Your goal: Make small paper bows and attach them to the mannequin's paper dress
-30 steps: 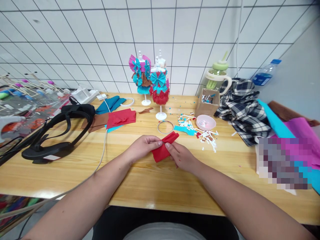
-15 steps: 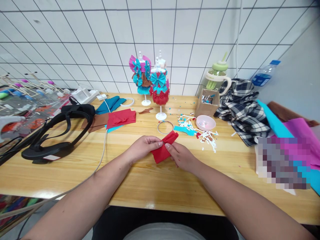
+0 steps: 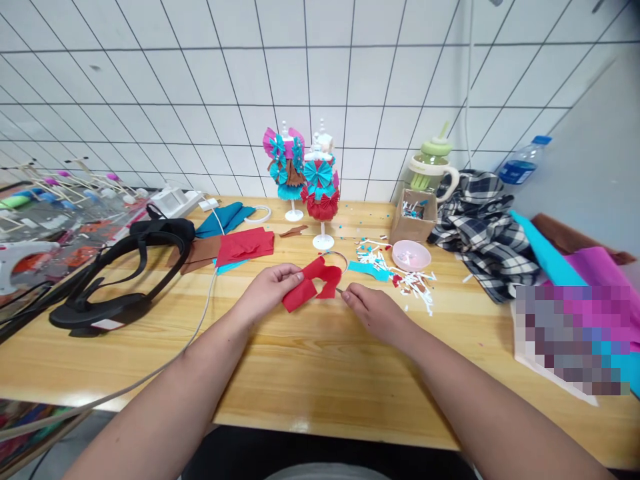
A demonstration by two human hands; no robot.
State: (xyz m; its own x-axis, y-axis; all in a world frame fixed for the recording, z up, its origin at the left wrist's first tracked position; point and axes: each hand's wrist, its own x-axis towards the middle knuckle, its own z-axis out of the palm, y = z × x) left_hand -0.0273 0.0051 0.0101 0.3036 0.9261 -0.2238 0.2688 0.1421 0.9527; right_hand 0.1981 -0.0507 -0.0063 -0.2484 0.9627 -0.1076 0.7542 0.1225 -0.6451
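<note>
My left hand (image 3: 273, 288) pinches a folded piece of red crepe paper (image 3: 303, 291) between thumb and fingers. The paper's right part curls over into an arch above the table. My right hand (image 3: 369, 308) is closed on a thin dark tool (image 3: 342, 290), whose tip points at the paper's right end; what kind of tool it is cannot be made out. Just behind the paper a metal ring (image 3: 340, 256) lies on the table, partly covered by it. Beyond stand small white dress forms dressed in crepe paper, one with a red skirt (image 3: 322, 205).
Left: a black headset (image 3: 123, 310), a cable (image 3: 204, 307) and red paper sheets (image 3: 246, 246). Right: a pink dish (image 3: 411, 256), scattered white sticks (image 3: 419, 287), a cardboard box (image 3: 413, 223), a green-lidded cup (image 3: 431, 167) and plaid cloth (image 3: 475, 220).
My hands have moved apart, the left one shifting left with the paper. The red paper, flat and held by both hands before, now curls at its right part. The view has tilted up slightly.
</note>
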